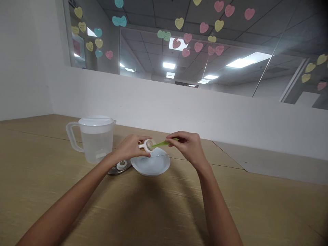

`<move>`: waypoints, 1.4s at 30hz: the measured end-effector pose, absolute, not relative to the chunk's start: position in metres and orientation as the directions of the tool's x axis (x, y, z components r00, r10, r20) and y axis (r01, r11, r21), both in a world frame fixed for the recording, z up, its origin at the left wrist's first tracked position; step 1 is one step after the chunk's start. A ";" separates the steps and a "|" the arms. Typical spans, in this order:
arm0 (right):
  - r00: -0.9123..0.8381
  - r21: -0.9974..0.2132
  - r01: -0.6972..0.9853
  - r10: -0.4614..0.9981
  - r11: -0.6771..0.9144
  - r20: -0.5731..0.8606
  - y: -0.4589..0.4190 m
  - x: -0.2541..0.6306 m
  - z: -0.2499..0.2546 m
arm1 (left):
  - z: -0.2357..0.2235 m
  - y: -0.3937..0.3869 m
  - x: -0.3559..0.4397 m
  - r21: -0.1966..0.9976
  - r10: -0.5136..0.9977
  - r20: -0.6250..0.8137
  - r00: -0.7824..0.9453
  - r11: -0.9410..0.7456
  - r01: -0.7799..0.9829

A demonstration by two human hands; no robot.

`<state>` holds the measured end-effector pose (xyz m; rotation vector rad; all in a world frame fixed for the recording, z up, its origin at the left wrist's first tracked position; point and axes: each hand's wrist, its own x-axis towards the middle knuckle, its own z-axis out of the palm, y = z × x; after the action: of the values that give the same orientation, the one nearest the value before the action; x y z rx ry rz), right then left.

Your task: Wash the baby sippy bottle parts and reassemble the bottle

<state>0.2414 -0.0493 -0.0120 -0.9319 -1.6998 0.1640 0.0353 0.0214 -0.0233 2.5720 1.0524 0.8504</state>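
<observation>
My left hand [130, 147] grips a small jar [149, 145] with a white collar, tilted so its open mouth faces right. Between the thumb and fingers of my right hand [187, 145] is a slim green spoon [164, 143]. The spoon's far end reaches into the jar's mouth; its tip is hidden there. Both are held above a white bowl [151, 166] on the table. What the jar contains is hard to make out. Partly behind my left forearm lies a grey metal tray [116, 171] bearing a round white lid [122, 165].
A translucent lidded pitcher [96, 138] with a handle stands left of the bowl, close to my left forearm. The wooden table [243, 205] meets a white wall [153, 102] at the back. Heart-shaped notes [179, 23] are stuck on the window above.
</observation>
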 end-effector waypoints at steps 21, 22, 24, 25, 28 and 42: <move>-0.142 -0.231 0.864 0.657 0.447 0.741 -0.036 0.229 -0.021 | -0.028 0.030 0.033 0.160 0.681 0.491 0.543 -0.683 0.713; -0.138 -0.252 0.865 0.687 0.435 0.713 -0.036 0.230 -0.021 | -0.028 0.031 0.032 0.159 0.685 0.497 0.533 -0.676 0.720; -0.123 -0.293 0.851 0.708 0.436 0.695 -0.035 0.233 -0.020 | -0.028 0.032 0.030 0.156 0.688 0.500 0.526 -0.669 0.727; -0.117 -0.311 0.835 0.699 0.454 0.706 -0.036 0.234 -0.020 | -0.027 0.032 0.030 0.148 0.685 0.506 0.524 -0.668 0.729; -0.048 -0.373 0.777 0.639 0.506 0.768 -0.038 0.238 -0.016 | -0.026 0.031 0.029 0.116 0.670 0.537 0.512 -0.660 0.742; 0.419 -0.846 0.392 0.749 0.361 0.513 -0.042 0.265 -0.005 | -0.029 0.026 0.037 -0.064 0.576 0.631 0.520 -0.630 0.774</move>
<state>0.2649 -0.0417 -0.0052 -1.2499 -1.1876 0.3186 0.0374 0.0259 -0.0293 3.0245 1.3971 1.0251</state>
